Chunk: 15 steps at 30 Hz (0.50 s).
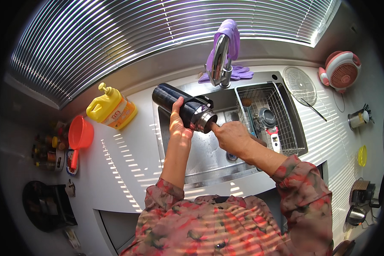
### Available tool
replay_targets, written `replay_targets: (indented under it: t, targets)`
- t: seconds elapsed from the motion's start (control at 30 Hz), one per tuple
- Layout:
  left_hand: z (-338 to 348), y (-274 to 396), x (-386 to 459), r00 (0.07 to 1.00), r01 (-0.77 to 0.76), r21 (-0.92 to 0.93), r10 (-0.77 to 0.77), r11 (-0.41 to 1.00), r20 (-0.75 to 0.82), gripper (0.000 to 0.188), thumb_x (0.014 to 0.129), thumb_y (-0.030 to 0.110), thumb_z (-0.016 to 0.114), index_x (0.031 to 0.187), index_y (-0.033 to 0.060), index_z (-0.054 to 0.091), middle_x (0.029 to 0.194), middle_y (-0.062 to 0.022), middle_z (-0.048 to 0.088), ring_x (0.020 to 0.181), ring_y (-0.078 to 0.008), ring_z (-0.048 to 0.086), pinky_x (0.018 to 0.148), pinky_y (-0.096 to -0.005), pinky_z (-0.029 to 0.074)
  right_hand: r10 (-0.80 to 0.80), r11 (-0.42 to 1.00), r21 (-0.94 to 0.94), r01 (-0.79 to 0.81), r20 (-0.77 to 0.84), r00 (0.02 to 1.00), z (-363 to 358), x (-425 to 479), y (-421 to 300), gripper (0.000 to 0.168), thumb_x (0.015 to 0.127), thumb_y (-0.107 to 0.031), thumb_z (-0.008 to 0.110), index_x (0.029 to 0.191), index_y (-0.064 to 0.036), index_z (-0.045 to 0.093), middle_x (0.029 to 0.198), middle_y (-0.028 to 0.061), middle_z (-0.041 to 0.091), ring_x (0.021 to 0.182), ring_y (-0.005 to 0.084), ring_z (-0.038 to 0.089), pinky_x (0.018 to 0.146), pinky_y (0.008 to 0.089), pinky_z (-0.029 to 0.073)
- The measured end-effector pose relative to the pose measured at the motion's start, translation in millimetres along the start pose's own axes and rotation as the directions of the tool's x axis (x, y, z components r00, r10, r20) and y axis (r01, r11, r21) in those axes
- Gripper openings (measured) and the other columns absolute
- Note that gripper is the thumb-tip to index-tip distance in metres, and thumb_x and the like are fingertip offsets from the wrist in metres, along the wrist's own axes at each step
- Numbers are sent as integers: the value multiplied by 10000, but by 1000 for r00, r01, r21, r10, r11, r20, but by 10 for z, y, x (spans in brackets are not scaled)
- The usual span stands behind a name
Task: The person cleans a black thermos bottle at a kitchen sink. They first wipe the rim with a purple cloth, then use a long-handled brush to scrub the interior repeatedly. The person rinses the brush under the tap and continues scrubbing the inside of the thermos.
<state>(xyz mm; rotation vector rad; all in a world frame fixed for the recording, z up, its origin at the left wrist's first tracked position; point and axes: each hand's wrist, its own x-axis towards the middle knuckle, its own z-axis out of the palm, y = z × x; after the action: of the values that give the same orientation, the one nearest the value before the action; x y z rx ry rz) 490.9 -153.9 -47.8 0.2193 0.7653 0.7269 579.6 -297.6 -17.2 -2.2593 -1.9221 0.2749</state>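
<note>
My left hand (178, 123) grips a dark vacuum flask (176, 101) with a black carrying strap, tilted over the stainless steel sink (202, 150). Its bare steel mouth (209, 121) faces right and slightly down. Right at that mouth, my right hand (232, 136) is closed around a slim brown handle (258, 140), whose rear end sticks out behind the fist. Whatever is on the handle's front end is hidden by my fingers and the flask. A wire basket (289, 128) in the sink's right side holds a dark round lid (267, 117) and a red-and-white tool (274, 140).
A chrome faucet (220, 60) draped with a purple rubber glove (231, 32) rises behind the sink. Left stand a yellow pump bottle (116, 110) and a red dipper (80, 132). A round mesh cover (300, 84), a thin dark stick (314, 109) and a pink fan (342, 72) are right.
</note>
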Motion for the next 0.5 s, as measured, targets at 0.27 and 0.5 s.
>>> replay_targets:
  t: [0.27,0.5]
  targets:
    - [-593,209,-45,806,33,-63,11,997,592,676,785,312,674,1297,-33,398,1235,-186,524,1127,-324,521,1003,-481,393,-8,288,937,-199,210,978,-205,-23,-177,296,927,-149,517,1191,-35,586,570,-82,409,475,13,344,420,208,277]
    - [-279,48,-109,760,84,-256,104,963,641,755,702,447,721,1247,15,427,1128,-168,569,1037,-330,568,957,-570,428,-57,-84,913,-400,397,916,-330,51,-383,310,899,-160,507,1164,-31,601,540,-47,428,421,41,371,390,207,285]
